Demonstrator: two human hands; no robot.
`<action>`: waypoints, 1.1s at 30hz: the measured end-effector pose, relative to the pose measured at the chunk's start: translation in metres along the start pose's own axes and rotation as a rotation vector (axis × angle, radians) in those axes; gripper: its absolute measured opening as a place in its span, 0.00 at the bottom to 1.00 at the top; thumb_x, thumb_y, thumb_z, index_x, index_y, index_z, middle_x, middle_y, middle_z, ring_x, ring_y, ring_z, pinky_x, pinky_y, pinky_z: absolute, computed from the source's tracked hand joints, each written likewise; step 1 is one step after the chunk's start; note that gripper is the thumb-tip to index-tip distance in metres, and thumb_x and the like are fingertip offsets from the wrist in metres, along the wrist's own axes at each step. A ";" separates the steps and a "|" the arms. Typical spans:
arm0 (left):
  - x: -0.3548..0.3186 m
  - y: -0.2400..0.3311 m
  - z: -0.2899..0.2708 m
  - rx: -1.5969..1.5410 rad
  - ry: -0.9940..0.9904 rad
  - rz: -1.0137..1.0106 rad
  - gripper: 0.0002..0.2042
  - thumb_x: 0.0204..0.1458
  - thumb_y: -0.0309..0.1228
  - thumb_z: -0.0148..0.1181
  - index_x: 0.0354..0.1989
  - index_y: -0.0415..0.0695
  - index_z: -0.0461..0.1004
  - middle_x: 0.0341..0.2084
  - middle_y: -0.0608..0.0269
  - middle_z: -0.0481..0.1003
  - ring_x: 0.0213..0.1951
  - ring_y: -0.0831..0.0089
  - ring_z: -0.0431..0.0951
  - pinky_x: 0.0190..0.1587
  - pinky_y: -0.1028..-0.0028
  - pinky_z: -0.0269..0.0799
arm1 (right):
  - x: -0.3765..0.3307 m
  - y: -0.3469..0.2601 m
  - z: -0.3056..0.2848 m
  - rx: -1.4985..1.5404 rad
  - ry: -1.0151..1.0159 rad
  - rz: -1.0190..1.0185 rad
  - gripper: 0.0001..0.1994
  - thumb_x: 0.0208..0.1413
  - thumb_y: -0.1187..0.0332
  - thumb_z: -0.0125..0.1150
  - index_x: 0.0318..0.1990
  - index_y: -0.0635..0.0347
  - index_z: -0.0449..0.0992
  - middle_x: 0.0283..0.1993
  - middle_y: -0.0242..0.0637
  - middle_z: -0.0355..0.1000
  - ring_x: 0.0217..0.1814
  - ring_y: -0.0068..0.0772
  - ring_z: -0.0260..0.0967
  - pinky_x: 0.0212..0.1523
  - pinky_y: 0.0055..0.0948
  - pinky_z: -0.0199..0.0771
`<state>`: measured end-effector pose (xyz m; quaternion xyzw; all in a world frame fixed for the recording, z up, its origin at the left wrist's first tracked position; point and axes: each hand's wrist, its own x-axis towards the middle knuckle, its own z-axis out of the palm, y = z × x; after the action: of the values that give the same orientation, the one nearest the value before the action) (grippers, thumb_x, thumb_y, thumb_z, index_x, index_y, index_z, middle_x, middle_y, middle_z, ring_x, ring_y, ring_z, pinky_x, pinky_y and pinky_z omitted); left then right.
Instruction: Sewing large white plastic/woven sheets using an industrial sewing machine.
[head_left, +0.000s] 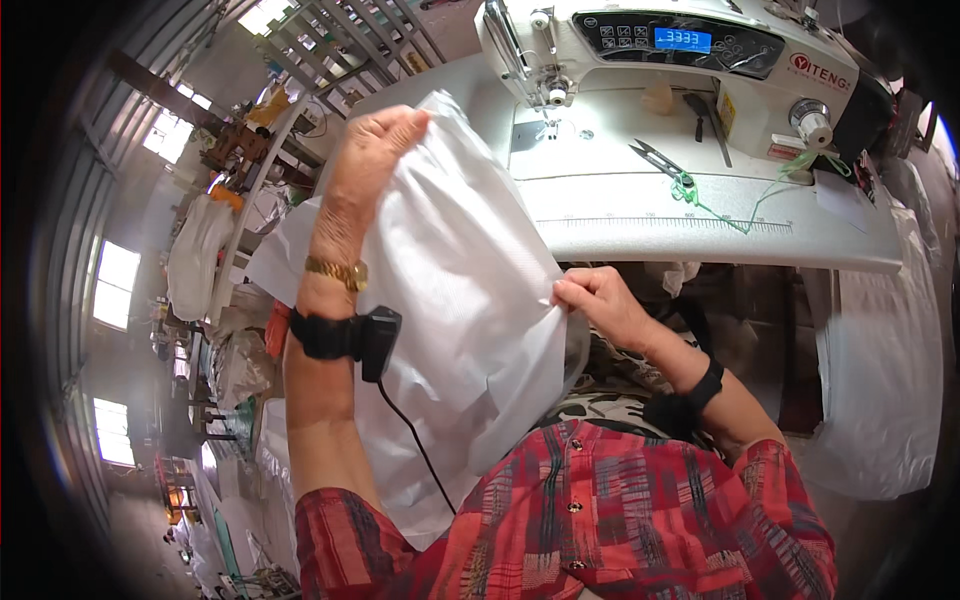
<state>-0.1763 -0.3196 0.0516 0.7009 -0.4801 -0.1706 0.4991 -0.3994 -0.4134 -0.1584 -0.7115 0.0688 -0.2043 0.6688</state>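
A large piece of white fabric [460,260] hangs between my hands and drapes down over my lap. My left hand [378,140] is closed on its upper corner, raised at the left of the sewing machine. Lower and to the right, my right hand [605,305] pinches the fabric's right edge, just in front of the table's front edge. Creases run across the cloth between the two grips. The white sewing machine [640,50] stands beyond my hands, its needle area lit and no cloth under the presser foot.
Thread snips [660,160] with tangled green thread [740,228] lie on the machine table [600,235]. A dark-handled tool [698,115] rests behind them. White plastic sheeting [880,370] hangs at the right. A metal rack [330,50] and shelving stand at the left.
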 end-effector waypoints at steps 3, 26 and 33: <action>-0.008 -0.004 0.005 0.002 -0.125 0.139 0.13 0.61 0.35 0.59 0.28 0.39 0.78 0.22 0.79 0.68 0.26 0.89 0.63 0.28 0.84 0.58 | 0.002 -0.036 -0.012 -0.750 -0.101 -0.043 0.17 0.59 0.59 0.57 0.28 0.66 0.77 0.27 0.46 0.74 0.31 0.49 0.71 0.35 0.42 0.70; -0.040 -0.005 0.082 0.014 -0.191 0.208 0.12 0.61 0.31 0.55 0.33 0.32 0.74 0.20 0.63 0.67 0.26 0.78 0.63 0.30 0.74 0.64 | 0.029 -0.100 -0.014 -0.134 0.147 -0.176 0.18 0.67 0.61 0.50 0.33 0.73 0.72 0.21 0.39 0.63 0.24 0.26 0.59 0.27 0.33 0.63; -0.033 -0.037 0.093 -0.101 -0.209 0.075 0.16 0.57 0.34 0.59 0.20 0.37 0.70 0.16 0.73 0.63 0.22 0.85 0.57 0.23 0.76 0.54 | 0.011 -0.074 0.011 -0.722 0.404 -0.253 0.12 0.62 0.72 0.49 0.46 0.76 0.70 0.22 0.55 0.69 0.25 0.57 0.70 0.27 0.45 0.67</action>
<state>-0.2401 -0.3404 -0.0300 0.6348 -0.5460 -0.2480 0.4872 -0.3981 -0.3998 -0.0843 -0.8483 0.1776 -0.3829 0.3198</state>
